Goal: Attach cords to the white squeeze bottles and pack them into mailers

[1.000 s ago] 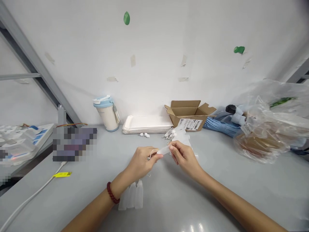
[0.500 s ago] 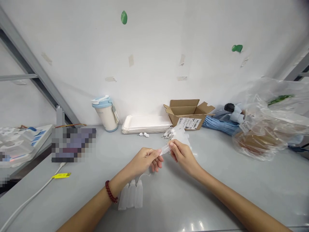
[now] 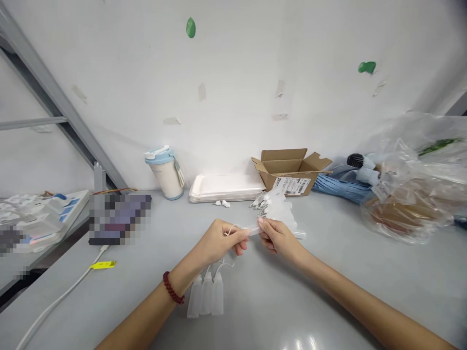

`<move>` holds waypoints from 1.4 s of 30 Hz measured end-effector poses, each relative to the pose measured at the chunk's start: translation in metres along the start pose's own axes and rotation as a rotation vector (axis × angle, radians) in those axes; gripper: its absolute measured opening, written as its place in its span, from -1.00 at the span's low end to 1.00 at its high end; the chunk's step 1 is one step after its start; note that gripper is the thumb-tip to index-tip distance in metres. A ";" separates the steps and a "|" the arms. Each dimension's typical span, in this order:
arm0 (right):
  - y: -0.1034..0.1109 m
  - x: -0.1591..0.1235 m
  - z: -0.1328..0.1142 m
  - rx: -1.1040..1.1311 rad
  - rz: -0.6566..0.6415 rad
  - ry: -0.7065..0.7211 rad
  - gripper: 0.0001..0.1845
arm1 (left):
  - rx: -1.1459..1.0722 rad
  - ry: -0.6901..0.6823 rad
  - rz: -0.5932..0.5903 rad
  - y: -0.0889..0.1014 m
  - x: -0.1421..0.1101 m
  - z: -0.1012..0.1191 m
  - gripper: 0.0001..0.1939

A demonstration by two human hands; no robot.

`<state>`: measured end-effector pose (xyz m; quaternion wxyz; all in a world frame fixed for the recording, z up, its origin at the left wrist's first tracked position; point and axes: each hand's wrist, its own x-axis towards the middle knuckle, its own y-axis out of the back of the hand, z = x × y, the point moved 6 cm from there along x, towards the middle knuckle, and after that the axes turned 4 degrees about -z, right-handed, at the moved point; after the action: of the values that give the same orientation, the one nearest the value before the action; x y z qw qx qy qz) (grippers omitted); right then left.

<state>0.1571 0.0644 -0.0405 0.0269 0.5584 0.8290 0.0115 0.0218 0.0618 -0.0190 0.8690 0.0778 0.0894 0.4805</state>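
Observation:
Between my two hands lies a small translucent plastic sleeve [image 3: 254, 231], held level above the table. My left hand [image 3: 224, 238] grips its left end between thumb and fingers, and a thin white cord [image 3: 235, 226] loops over that hand. Thumb and forefinger of my right hand [image 3: 279, 236] pinch the right end. Below my left hand, three similar translucent sleeves [image 3: 206, 295] lie side by side on the table, thin white cords curving from their tops. Behind my right hand is a pile of more translucent sleeves [image 3: 279, 208]. My fingers partly hide the held sleeve.
Along the wall stand a cream cup with a blue lid [image 3: 166, 175], a stack of white trays [image 3: 228, 187] and an open cardboard box [image 3: 292, 170]. Small white pieces [image 3: 222, 203] lie before the trays. A clear plastic bag [image 3: 412, 204] is at right, a white cable [image 3: 62, 296] at left.
The view has turned slightly, so the scene sits a little further right. Both hands keep their hold on the sleeve, which is now closer to level.

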 end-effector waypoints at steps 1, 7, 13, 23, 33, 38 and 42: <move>0.001 0.000 -0.001 -0.010 0.009 0.006 -0.47 | 0.023 -0.014 0.007 0.000 0.000 0.001 -0.62; 0.022 -0.002 -0.019 -0.297 0.169 0.172 -0.60 | 0.168 -0.033 0.080 0.013 0.008 -0.006 -0.69; 0.059 -0.008 -0.040 -0.612 0.519 0.412 -0.68 | 0.784 -0.157 0.463 0.057 0.013 -0.021 -0.74; 0.083 0.006 -0.028 -1.103 0.654 0.465 -0.76 | 1.097 -0.200 0.349 0.063 0.023 -0.036 -0.60; 0.078 -0.005 -0.044 -1.117 0.731 0.539 -0.74 | 1.112 -0.164 0.347 0.057 0.026 -0.038 -0.63; 0.038 -0.022 -0.058 -0.993 0.560 0.746 -0.70 | 1.103 -0.148 0.354 0.058 0.026 -0.039 -0.64; -0.007 -0.035 -0.056 -0.885 0.280 0.753 -0.66 | 1.135 -0.117 0.375 0.056 0.026 -0.039 -0.65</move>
<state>0.1610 0.0296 0.0162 -0.0404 0.5555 0.6166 0.5564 -0.0199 0.1149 -0.0463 0.5954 0.5706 0.2688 0.4977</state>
